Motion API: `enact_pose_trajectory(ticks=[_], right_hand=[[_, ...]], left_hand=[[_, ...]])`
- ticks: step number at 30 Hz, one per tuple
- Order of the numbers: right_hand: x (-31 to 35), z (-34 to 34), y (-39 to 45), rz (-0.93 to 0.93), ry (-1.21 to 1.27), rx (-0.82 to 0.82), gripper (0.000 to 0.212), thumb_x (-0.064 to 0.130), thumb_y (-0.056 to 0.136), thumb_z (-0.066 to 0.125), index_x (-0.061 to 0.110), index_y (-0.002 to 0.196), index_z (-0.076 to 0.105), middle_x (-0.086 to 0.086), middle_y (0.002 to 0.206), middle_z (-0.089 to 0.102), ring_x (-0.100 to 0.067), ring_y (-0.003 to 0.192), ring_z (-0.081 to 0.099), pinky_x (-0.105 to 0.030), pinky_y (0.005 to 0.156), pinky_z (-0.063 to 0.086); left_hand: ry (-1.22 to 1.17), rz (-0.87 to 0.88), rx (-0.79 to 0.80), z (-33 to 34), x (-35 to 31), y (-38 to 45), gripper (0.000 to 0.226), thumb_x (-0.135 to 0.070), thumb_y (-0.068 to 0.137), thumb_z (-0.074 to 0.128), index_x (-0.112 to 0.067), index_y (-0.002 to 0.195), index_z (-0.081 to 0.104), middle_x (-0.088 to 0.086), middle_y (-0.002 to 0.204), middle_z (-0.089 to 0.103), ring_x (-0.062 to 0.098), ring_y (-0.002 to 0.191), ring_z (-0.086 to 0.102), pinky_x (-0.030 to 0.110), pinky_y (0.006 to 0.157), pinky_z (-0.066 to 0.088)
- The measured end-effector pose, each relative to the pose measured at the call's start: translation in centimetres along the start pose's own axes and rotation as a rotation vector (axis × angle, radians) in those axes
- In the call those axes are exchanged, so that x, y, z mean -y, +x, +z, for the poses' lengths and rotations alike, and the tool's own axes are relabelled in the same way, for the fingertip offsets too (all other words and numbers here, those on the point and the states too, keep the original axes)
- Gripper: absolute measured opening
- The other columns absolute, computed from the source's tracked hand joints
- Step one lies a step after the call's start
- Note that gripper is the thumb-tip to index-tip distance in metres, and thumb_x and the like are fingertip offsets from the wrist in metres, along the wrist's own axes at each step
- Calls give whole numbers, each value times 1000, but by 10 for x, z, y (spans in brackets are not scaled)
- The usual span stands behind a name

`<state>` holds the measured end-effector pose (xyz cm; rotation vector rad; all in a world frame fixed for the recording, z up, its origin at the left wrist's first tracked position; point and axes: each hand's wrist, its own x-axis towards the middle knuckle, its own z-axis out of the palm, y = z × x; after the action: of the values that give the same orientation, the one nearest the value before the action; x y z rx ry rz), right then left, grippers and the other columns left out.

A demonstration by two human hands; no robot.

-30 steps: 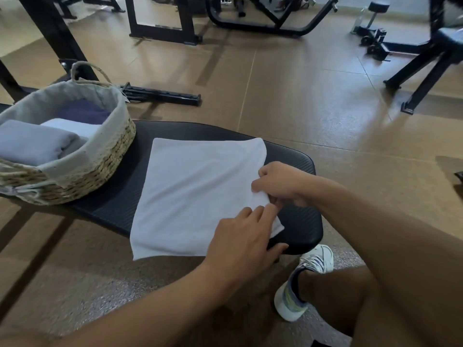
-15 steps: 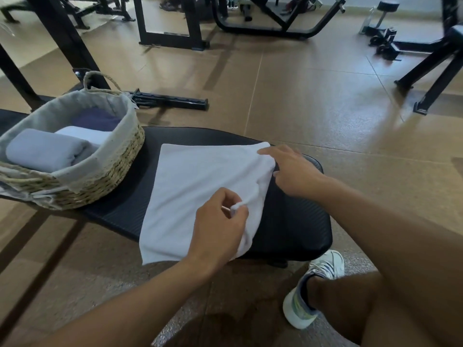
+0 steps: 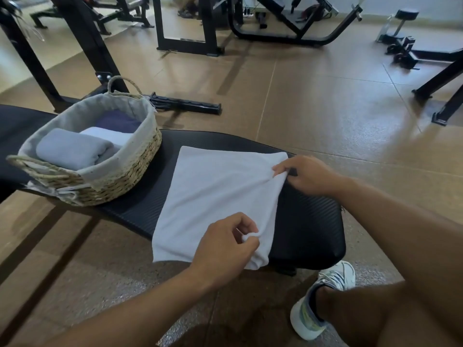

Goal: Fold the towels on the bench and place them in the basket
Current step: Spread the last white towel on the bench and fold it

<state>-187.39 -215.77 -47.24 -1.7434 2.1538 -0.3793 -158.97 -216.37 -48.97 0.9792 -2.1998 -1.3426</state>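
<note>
You're mid-fold on the white towel (image 3: 215, 196) lying on the bench (image 3: 308, 221), left hand (image 3: 225, 242) and right hand (image 3: 307, 175) each pinching its right edge (basket (image 3: 105, 181) sits just left), so next carry that edge across leftward.

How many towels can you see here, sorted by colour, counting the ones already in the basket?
White towels: 2, one spread on the bench as the white towel pinched by the left hand and right hand, one folded white towel in the basket
Grey towel: 1
Dark blue towel: 1
Total: 4
</note>
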Motion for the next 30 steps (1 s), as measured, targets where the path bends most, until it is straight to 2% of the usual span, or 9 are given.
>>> enact_pose_trajectory(ticks=[3, 7, 10, 14, 17, 20, 25, 27, 30], right_hand=[[-1, -2, -8, -49, 40, -24, 27, 8, 94, 56, 24, 104, 75, 15, 112, 70, -9, 105, 60, -29, 94, 46], [-15, -15, -22, 40, -17, 65, 23, 20, 95, 57, 39, 85, 64, 11, 111, 72, -16, 105, 64, -44, 94, 51], [-12, -34, -38, 107, -162, 154, 17, 30, 95, 60, 33, 79, 59, 9, 92, 70, -17, 91, 63, -43, 86, 53], [20, -41, -66, 167, -352, 385, 29, 35, 97, 60, 25, 72, 49, 8, 76, 53, -13, 74, 52, -38, 73, 45], [53, -26, -89, 68, -353, 466, 36, 46, 98, 57, 26, 71, 45, 8, 72, 50, -8, 65, 46, -37, 72, 45], [79, -21, -103, -61, -225, 422, 36, 53, 98, 54, 30, 72, 45, 6, 69, 51, -10, 62, 46, -30, 64, 40], [82, -30, -96, -42, 94, 162, 25, 54, 94, 57, 34, 80, 56, 13, 74, 62, -7, 65, 56, -25, 60, 42], [79, -31, -90, -16, 192, 53, 29, 61, 86, 57, 33, 79, 60, 17, 75, 63, -5, 65, 57, -24, 60, 41], [74, -33, -84, -6, 237, -46, 34, 67, 72, 62, 34, 79, 64, 9, 68, 65, -8, 59, 56, -27, 59, 39]], left_hand=[[-2, 0, 24, 0, 4, -2, 15, -17, 87, 66, -29, 81, 60, -15, 69, 57, 1, 61, 53, 10, 57, 39], [-28, 51, 127, -22, 14, 11, 12, -16, 78, 64, -28, 80, 60, -13, 70, 58, 2, 63, 52, 18, 62, 43], [14, 49, 81, -43, 22, 31, 14, -12, 78, 65, -26, 80, 63, -12, 70, 61, 3, 63, 53, 18, 63, 44], [132, 74, 45, -68, 25, 49, 15, -12, 79, 66, -27, 78, 64, -9, 75, 67, 3, 63, 55, 20, 63, 47], [194, 60, 52, -91, 24, 51, 7, -21, 74, 64, -27, 76, 65, -7, 76, 69, 7, 64, 58, 29, 64, 49], [253, 31, 12, -117, 26, 41, 4, -24, 73, 64, -27, 74, 67, -8, 71, 68, 5, 59, 56, 30, 62, 48], [192, 17, -56, -152, 20, 14, 10, -24, 72, 64, -23, 81, 69, 0, 80, 74, 27, 77, 69, 38, 74, 56], [195, 39, -32, -161, 17, 5, 12, -23, 71, 63, -26, 82, 68, 1, 81, 74, 28, 77, 69, 39, 73, 57], [214, 70, 26, -168, 11, -10, 15, -29, 68, 63, -28, 83, 66, 0, 79, 72, 22, 74, 69, 37, 70, 55]])
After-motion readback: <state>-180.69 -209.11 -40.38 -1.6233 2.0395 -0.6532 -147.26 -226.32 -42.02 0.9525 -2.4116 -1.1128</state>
